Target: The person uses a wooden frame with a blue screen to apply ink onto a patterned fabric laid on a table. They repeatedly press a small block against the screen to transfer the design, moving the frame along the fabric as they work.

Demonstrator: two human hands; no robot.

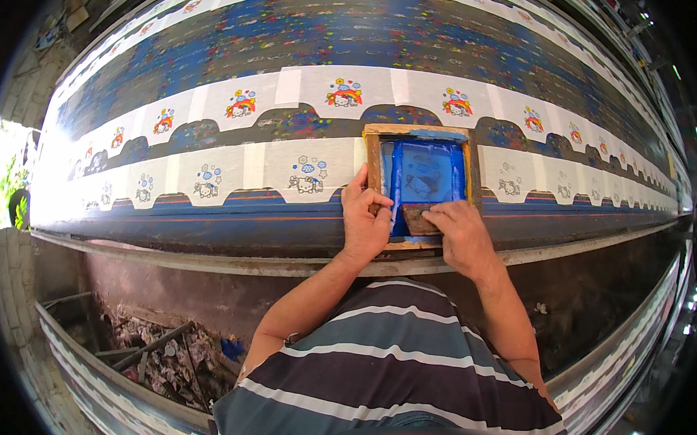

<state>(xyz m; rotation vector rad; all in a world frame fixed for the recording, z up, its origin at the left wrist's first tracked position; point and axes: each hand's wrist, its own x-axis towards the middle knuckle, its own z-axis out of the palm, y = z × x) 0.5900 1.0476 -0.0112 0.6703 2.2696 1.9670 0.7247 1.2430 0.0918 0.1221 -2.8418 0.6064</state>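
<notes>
A wooden screen-printing frame (475, 184) lies on the long table, over the near row of white fabric pieces. Blue ink coats its mesh (428, 178), through which a faint printed figure shows. My left hand (366, 220) grips the frame's left side, its fingers bent around the wood. Inside the frame, near its lower edge, my right hand (466, 234) holds a brown squeegee (420, 221) by its top. To the left of the frame, a white fabric piece (289, 156) bears a cartoon outline with blue parts; the piece at its right (514, 166) shows only grey outlines.
A farther row of fabric pieces (370, 78) carries multicoloured cartoon prints. Ink stains cover the dark tabletop (255, 31). A metal rail (284, 265) runs along the near edge. Behind me stands another table with white pieces (614, 369); scraps (179, 365) lie at lower left.
</notes>
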